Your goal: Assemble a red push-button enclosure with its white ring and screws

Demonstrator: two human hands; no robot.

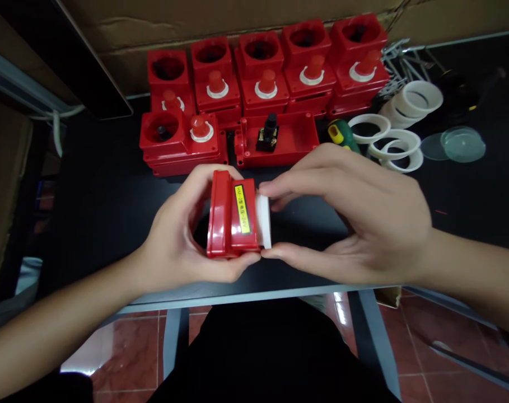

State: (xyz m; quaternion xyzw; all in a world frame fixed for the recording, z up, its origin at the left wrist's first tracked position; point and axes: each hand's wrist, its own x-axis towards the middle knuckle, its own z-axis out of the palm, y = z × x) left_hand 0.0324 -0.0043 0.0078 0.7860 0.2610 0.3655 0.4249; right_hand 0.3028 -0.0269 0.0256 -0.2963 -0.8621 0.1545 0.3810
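Note:
Between my hands, a glossy red plastic housing [220, 218] is turned on its side above the near part of the table. A yellow label with black print faces up on it. My left hand [174, 240] wraps round its left part, thumb along the near edge. At the housing's right end sits a white ring [263, 221], which looks slightly tilted against the red rim. My right hand [363, 218] pinches this ring with thumb and forefinger at its near and far edges. The ring's outer face is turned away from view.
Several red button boxes [260, 61] line the back; another box [181, 140] stands in front. An open red base [296, 134] holds a black switch. Right of it lie a green-yellow screwdriver handle [340, 134], loose white rings [395, 144], clear discs [463, 144] and metal rods [405, 64].

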